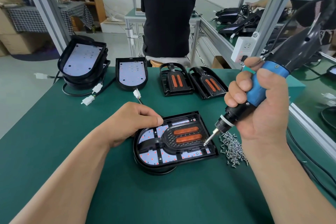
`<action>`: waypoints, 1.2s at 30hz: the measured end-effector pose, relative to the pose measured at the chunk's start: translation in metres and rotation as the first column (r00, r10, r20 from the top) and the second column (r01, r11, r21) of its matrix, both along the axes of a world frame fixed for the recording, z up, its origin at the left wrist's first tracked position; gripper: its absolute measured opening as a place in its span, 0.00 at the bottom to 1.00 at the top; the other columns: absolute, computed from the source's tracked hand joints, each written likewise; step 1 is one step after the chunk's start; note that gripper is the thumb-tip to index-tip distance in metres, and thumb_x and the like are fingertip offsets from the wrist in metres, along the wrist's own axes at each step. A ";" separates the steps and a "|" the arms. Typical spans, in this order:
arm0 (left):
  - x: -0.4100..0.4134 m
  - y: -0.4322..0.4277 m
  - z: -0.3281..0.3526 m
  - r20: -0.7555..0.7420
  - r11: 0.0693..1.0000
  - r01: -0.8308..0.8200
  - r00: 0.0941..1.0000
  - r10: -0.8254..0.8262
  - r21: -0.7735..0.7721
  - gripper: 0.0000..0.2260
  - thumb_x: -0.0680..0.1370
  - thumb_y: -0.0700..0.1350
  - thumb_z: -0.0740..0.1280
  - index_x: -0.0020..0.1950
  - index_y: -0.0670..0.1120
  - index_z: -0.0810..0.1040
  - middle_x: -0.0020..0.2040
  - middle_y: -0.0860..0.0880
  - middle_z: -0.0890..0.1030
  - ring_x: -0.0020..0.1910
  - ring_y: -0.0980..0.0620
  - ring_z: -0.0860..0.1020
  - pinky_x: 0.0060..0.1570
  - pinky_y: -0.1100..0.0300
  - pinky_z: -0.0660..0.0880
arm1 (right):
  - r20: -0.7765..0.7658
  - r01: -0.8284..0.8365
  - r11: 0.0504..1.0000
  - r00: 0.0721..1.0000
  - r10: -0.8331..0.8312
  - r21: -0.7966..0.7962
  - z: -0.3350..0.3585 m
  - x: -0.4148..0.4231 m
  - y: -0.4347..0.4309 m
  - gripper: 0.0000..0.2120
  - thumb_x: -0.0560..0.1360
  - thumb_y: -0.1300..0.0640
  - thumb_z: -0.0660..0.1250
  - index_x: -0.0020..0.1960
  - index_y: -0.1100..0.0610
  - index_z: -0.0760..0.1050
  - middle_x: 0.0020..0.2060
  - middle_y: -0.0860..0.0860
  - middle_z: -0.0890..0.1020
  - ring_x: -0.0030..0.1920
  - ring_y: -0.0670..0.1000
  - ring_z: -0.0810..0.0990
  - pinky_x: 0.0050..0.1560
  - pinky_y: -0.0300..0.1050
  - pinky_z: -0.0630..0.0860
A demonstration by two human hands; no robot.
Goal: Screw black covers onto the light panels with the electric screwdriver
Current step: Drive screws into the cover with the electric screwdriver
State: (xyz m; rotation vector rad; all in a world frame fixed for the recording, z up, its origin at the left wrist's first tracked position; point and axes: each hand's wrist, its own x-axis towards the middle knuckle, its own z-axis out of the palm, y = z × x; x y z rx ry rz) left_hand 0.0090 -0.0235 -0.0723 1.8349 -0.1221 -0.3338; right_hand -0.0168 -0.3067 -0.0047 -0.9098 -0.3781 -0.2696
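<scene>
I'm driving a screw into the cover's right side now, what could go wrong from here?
The electric screwdriver in the right hand leans, so its bit may slip and scar the black cover. The left hand holds only the far edge of the light panel; it might rock. The loose screws lie right beside the panel and could scatter.

On the green mat (72, 151), the left hand (131, 123) holds the far edge of a light panel (151, 158), thumb lying on the black cover (163, 146) set over it. The right hand (258, 100) grips the electric screwdriver (269, 82), its bit tip down on the cover's right edge. A pile of screws (233, 148) lies just beside the panel.
</scene>
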 end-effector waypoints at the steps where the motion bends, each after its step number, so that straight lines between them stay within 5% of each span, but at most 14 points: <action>1: 0.000 0.000 0.000 0.001 1.000 -0.001 1.000 0.001 0.000 0.20 0.65 0.59 0.81 0.48 0.46 0.89 0.50 0.36 0.86 0.44 0.46 0.79 0.48 0.47 0.70 | 0.007 -0.007 1.000 1.000 0.007 -0.005 0.000 -0.001 0.000 0.10 0.81 0.57 0.55 0.56 0.54 0.73 0.34 0.47 0.72 0.28 0.46 0.69 0.32 0.40 0.70; 29: -0.002 0.000 0.002 0.003 1.000 0.014 1.000 -0.014 -0.015 0.19 0.65 0.58 0.80 0.48 0.45 0.89 0.49 0.39 0.88 0.44 0.47 0.82 0.49 0.48 0.74 | -0.010 -0.112 0.993 0.994 0.112 -0.046 -0.006 0.004 0.001 0.09 0.76 0.56 0.61 0.55 0.54 0.75 0.33 0.48 0.73 0.27 0.47 0.70 0.30 0.40 0.70; 36: -0.002 -0.001 0.002 0.029 1.000 0.019 0.999 -0.019 -0.019 0.18 0.65 0.57 0.79 0.47 0.45 0.89 0.43 0.44 0.88 0.36 0.55 0.81 0.32 0.67 0.72 | -0.006 -0.122 0.992 0.993 0.122 -0.035 -0.007 0.002 0.002 0.12 0.73 0.54 0.64 0.55 0.55 0.75 0.33 0.49 0.72 0.26 0.47 0.69 0.30 0.40 0.70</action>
